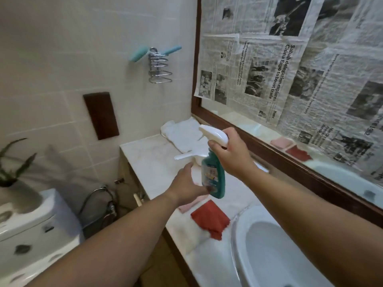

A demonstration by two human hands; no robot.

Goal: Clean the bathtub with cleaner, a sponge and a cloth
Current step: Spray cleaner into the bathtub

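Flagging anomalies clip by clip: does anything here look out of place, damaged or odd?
Yes: newspaper is stuck over most of the mirror, and its lower-left corner curls away from the glass. Nothing looks spilled or broken.

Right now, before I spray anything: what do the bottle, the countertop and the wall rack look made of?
Spray bottle: glossy teal plastic with a white plastic trigger, judging by the moulded shape. Countertop: polished pale stone, probably marble or an imitation, given the faint veining and sheen. Wall rack: chromed metal wire, mirror-bright.
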